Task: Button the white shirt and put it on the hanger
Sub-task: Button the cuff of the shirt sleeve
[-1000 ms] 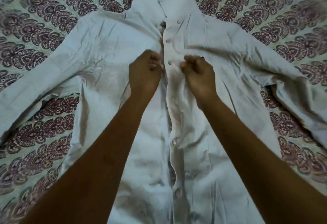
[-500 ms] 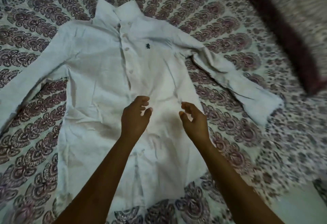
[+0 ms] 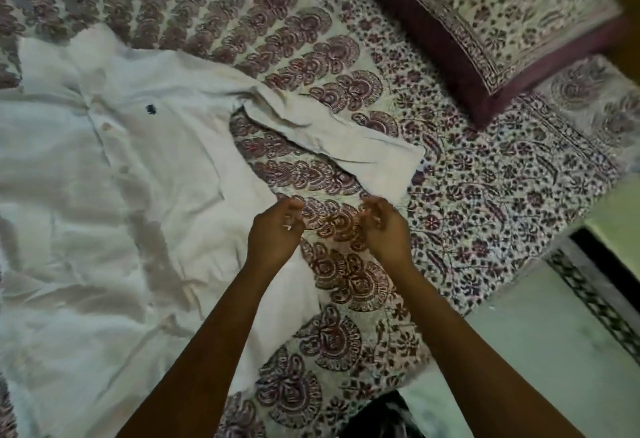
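The white shirt (image 3: 104, 212) lies flat on the patterned bedspread, filling the left half of the view. Its front is closed along the button strip, with a small dark logo on the chest. One sleeve (image 3: 332, 140) stretches out to the right. My left hand (image 3: 277, 230) hovers over the shirt's right side edge, fingers loosely curled, holding nothing. My right hand (image 3: 381, 226) floats beside it over bare bedspread, also loosely curled and empty. No hanger shows in the head view.
A pillow (image 3: 502, 15) with a maroon border lies at the upper right. The bed's edge runs diagonally at the lower right, with pale floor (image 3: 540, 351) and a dark patterned strip beyond it.
Both hands have let go of the button strip and pulled back and to the right, off the shirt front. The view has swung right, bringing the pillow and floor in.
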{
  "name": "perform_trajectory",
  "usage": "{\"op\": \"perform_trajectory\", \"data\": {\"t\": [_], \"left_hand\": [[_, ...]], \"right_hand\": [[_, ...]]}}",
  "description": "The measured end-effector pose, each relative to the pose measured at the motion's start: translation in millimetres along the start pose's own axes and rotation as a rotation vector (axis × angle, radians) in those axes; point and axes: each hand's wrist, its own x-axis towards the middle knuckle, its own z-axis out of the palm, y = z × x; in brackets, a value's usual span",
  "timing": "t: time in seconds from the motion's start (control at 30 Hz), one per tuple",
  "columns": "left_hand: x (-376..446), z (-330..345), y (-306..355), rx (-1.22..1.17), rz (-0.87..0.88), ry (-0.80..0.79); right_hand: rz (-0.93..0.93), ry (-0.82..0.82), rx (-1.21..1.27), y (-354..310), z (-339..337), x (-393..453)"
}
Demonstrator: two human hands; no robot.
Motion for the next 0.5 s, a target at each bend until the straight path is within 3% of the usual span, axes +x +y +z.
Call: {"op": "perform_trajectory", "data": {"t": [0.2,0.4,0.5], "left_hand": [[46,75,41,-0.035,-0.211,0.000],[73,132,57,-0.237,-0.441,-0.119],[81,147,60,-0.351,-0.513,-0.067]], "right_hand": [[-0.102,0.063,-0.093,22,-43,69],[0.006,0.100,-0.291,41,-56,132],[0.024,0.024,-0.318,44,-57,162]]}}
